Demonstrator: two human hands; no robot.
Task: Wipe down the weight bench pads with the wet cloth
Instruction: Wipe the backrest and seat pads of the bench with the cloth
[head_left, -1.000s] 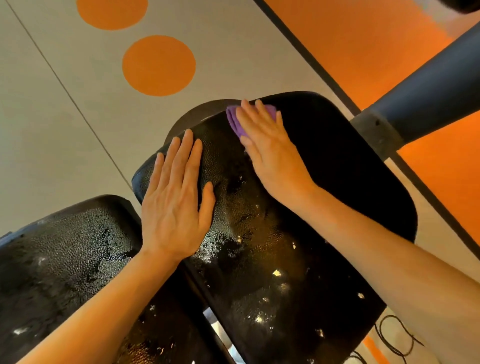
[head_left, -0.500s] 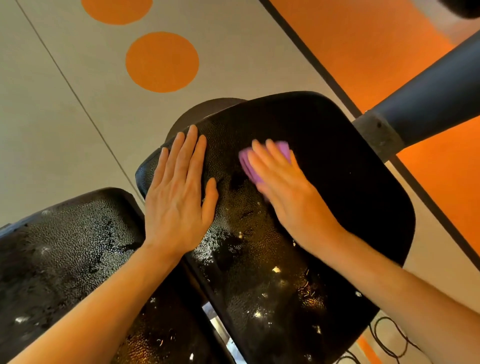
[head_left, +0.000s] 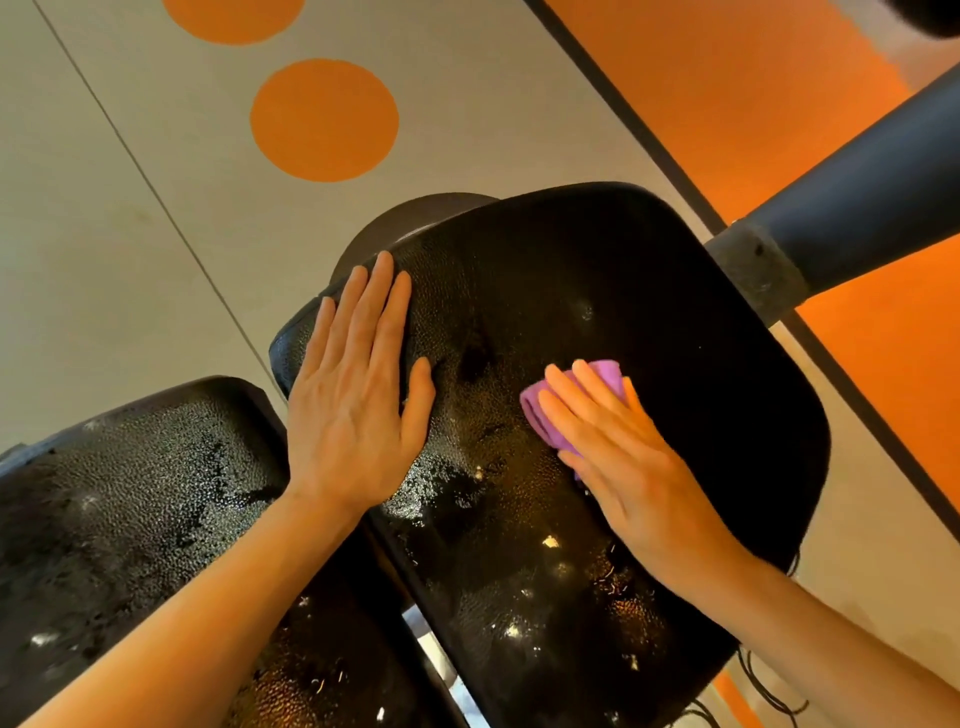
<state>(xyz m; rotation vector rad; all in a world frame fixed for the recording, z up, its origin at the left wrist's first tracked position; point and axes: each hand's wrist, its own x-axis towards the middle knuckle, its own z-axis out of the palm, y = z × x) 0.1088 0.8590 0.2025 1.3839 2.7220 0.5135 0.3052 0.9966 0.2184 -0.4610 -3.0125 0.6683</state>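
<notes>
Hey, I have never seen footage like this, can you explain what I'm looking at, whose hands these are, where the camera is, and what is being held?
The one picture comes from a camera worn on a person's head, looking down at their own bare hands. No machine is involved. The big black cushion is a weight bench pad, shiny with water drops; a second pad sits lower left. The left hand lies flat on the big pad, fingers straight, holding nothing. The right hand presses a purple cloth flat against that pad. Behind is a grey floor with orange circles.
</notes>
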